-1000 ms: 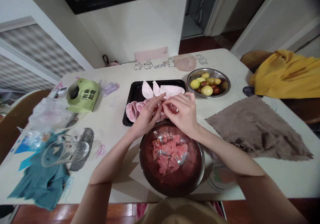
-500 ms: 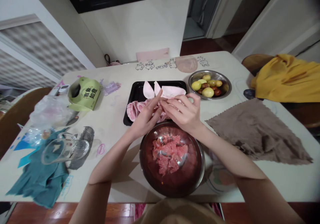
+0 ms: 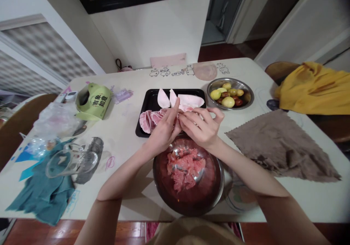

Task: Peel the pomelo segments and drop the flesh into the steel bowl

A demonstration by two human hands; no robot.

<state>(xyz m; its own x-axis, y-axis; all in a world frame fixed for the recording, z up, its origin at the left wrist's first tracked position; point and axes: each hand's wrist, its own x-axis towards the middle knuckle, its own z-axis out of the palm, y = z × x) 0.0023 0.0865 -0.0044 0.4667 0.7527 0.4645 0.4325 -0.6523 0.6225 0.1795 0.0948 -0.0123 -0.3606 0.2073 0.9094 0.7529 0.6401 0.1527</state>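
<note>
My left hand (image 3: 163,130) and my right hand (image 3: 201,127) meet fingertip to fingertip above the far rim of a steel bowl. Pinched between them is a small piece of pomelo, mostly hidden by the fingers; my left index finger points up. Torn red pomelo flesh (image 3: 186,168) lies in the steel bowl (image 3: 161,190). Just beyond, partly covered by my hands, a black tray (image 3: 150,98) holds thick pale pink peel pieces (image 3: 190,100) at the back and pinkish membrane scraps (image 3: 147,122) at the front left.
A steel bowl of green and brown fruit (image 3: 228,101) stands right of the tray, with a brown cloth (image 3: 284,144) nearer me. Leftward are a green paper bag (image 3: 98,102), a clear plastic bag (image 3: 57,119), a glass pitcher (image 3: 68,163) lying tipped and a teal cloth (image 3: 45,197).
Both hands have come slightly nearer to me, over the bowl's far rim, still fingertip to fingertip. The view has shifted slightly; the bowl and tray look unchanged.
</note>
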